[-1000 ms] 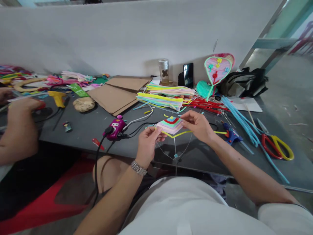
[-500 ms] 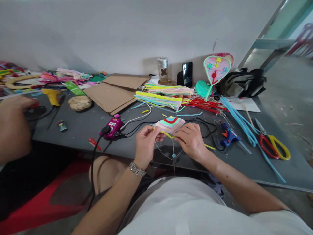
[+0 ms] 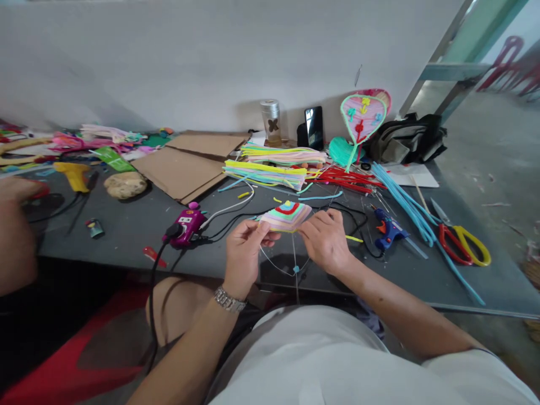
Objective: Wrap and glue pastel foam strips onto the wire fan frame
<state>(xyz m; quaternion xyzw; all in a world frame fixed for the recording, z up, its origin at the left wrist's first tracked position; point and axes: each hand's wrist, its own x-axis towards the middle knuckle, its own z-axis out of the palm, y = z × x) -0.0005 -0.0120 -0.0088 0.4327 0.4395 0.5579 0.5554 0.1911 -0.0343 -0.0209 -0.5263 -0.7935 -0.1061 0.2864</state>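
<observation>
While the left hand [image 3: 242,247] pinches one side of a colour-banded, soft-looking wedge [image 3: 287,217], the right hand [image 3: 327,242] closes its grip on the opposite edge. Wedge held up between both, above the smooth grey surface [image 3: 122,242]; beyond lie bundled fuzzy stems [image 3: 265,173], flat brown cardboard [image 3: 179,171].

Rear wall [image 3: 169,62]: plain, pale grey, spanning most of the view, with soft shadows across its lower part. Table [image 3: 126,250]: long, dark grey top, set along the wall; a thin pale line marks its near edge at right. Teal-green framework [image 3: 451,71]: stands at right, comprising slanting members and a crosspiece. Floor [image 3: 476,185]: grey, with scattered small debris. Red chair [image 3: 500,70]: far right background, blurred. Red seat [image 3: 76,378]: lower left, partly in shadow. Lighting: diffuse, rather dim.
</observation>
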